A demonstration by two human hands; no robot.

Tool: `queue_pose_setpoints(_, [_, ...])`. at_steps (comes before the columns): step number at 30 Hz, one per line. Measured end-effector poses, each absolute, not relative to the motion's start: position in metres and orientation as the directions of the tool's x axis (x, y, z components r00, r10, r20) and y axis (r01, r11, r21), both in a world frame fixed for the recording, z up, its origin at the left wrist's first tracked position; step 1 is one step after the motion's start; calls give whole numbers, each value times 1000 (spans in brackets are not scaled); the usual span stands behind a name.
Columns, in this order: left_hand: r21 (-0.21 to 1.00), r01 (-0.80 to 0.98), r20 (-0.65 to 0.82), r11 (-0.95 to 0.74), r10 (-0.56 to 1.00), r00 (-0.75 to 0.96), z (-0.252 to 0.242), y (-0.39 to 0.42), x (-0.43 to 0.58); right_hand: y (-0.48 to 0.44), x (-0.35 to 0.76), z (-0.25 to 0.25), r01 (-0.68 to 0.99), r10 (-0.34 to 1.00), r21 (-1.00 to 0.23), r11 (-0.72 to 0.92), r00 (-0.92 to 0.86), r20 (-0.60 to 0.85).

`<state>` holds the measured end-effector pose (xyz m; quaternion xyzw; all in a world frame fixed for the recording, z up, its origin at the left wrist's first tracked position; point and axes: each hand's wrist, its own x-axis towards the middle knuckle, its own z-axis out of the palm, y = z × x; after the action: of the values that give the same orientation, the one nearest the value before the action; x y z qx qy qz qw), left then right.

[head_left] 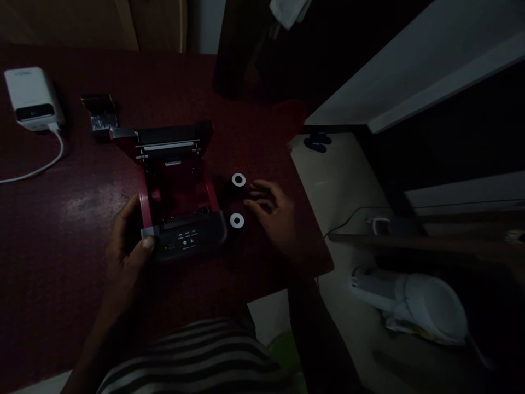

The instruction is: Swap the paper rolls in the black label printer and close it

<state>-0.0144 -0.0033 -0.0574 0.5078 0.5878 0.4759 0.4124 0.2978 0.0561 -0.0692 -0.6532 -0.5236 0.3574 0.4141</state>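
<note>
While the left hand (126, 253) grips the printer (192, 235), the right (275, 212) half-curls.

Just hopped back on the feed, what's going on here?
A person's left hand steadies a red and black device by its near left corner, thumb on top of the front panel. Its lid is raised, exposing the red inside. The right hand holds nothing; its fingers hover just right of two white-ended rolls, the farther roll and the nearer roll, both outside the device on the dark red tabletop.
</note>
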Motion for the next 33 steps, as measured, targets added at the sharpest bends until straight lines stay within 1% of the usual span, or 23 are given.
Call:
queue_pose_setpoints(3, [988, 135, -59, 81, 986, -157, -53, -4, -12, 26, 307, -58, 422, 979, -893, -158, 185, -86])
queue_pose_setpoints(5, [989, 130, -53, 75, 985, -164, -51, -4, -11, 11, 307, -54, 431, 984, -886, -168, 123, -127])
queue_pose_setpoints(7, [988, 141, -32, 57, 984, -177, -51, -4, -11, 4, 300, -55, 442, 989, -885, -145, 60, -132])
queue_pose_setpoints(11, [987, 152, -25, 53, 983, -180, -54, -3, -12, 7, 279, -71, 450, 999, -893, -25, 33, -12])
queue_pose_setpoints(14, [989, 140, -21, 44, 986, -167, -54, -2, -11, 12, 273, -75, 451, 999, -893, 3, 44, 26])
queue_pose_setpoints(16, [990, 140, -9, 32, 986, -165, -55, -2, -11, 12, 279, -63, 461, 999, -887, -8, 42, 13])
queue_pose_setpoints(18, [990, 139, 14, 10, 986, -168, -55, -2, -10, 13, 288, -39, 493, 1000, -870, 5, 22, 18])
queue_pose_setpoints(19, [990, 139, 23, 0, 985, -169, -54, -2, -9, 15, 291, -24, 522, 999, -852, 31, -5, 34])
queue_pose_setpoints(20, [991, 136, 26, -4, 986, -166, -54, -2, -9, 18, 293, -7, 544, 995, -834, 96, -51, 82])
queue_pose_setpoints(23, [994, 108, 16, 0, 990, -144, -53, -2, -8, 35, 281, 33, 595, 925, -713, 371, -301, 230])
queue_pose_setpoints(24, [995, 102, 16, -3, 991, -132, -52, -3, -8, 43, 271, 42, 601, 882, -654, 459, -395, 256])
queue_pose_setpoints(25, [995, 102, 19, -6, 992, -123, -52, -3, -8, 52, 259, 47, 607, 837, -592, 531, -485, 253])
queue_pose_setpoints(26, [994, 105, 23, -10, 992, -121, -52, -3, -9, 60, 245, 50, 616, 793, -525, 587, -566, 223])
queue_pose_setpoints(28, [993, 116, 22, -7, 992, -123, -52, -4, -9, 75, 217, 50, 659, 741, -390, 644, -664, 100])
queue_pose_setpoints(31, [993, 117, 3, 13, 992, -127, -52, -4, -11, 89, 183, 45, 733, 735, -225, 642, -672, -94])
queue_pose_setpoints(33, [993, 119, -4, 19, 992, -125, -52, -4, -11, 95, 170, 44, 767, 747, -168, 620, -642, -173])
